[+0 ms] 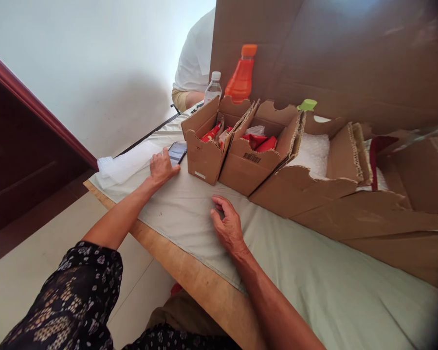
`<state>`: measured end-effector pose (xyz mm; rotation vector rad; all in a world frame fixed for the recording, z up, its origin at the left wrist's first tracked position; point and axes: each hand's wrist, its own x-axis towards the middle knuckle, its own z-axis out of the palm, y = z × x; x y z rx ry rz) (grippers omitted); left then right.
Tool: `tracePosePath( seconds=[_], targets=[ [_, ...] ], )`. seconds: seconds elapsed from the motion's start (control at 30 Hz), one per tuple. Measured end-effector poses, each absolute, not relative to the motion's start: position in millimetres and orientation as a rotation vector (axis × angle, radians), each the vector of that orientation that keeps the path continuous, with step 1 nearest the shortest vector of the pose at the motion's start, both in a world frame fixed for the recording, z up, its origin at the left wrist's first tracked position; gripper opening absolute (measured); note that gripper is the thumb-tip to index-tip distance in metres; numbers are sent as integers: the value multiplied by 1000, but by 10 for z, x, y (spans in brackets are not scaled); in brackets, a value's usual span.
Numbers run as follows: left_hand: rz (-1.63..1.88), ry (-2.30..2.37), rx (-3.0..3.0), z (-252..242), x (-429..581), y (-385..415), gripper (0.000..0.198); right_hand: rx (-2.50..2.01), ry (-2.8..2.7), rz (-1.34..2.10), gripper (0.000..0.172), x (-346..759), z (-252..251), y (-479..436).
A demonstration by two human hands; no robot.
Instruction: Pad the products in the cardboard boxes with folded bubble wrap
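A dark-edged smartphone [176, 152] with a lit screen lies flat on the pale cloth [182, 214]. My left hand [161, 166] rests at its near left side, fingers and thumb apart, the thumb by the phone's lower edge; I cannot tell whether it touches the phone. My right hand [227, 223] hovers over or rests on the cloth, loosely curved with a gap between thumb and fingers and nothing in it. Just beyond it stands a cardboard bin [204, 163] holding red packets [212, 131].
More bins [253, 170] run rightward, one with bubble wrap [313, 153]. A clear bottle [213, 87], an orange bottle [241, 80] and a tall cardboard panel [332, 58] stand behind. Left are a plastic wrap sheet [127, 163] and the wooden table edge [175, 262]. A person [193, 58] sits beyond.
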<state>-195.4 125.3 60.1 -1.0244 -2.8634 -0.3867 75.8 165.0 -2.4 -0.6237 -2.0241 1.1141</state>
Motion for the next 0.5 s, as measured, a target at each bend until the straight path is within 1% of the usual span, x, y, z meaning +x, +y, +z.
tracePosePath(
  seconds=[0.17, 0.33, 0.4, 0.5],
  targets=[
    [-599, -2846, -1037, 598, -2114, 1684, 82, -639, -2033, 1122, 35, 765, -23, 1645],
    [-890, -2712, -1220, 574, -2029, 1528, 61, -643, -2035, 1116, 35, 768, -14, 1636],
    [-1032, -2645, -1372, 527, -1937, 1365, 65, -640, -2035, 1111, 35, 763, -15, 1629],
    [-1230, -2558, -1604, 444, -1811, 1216, 82, -643, -2039, 1097, 39, 754, -13, 1622]
  ],
)
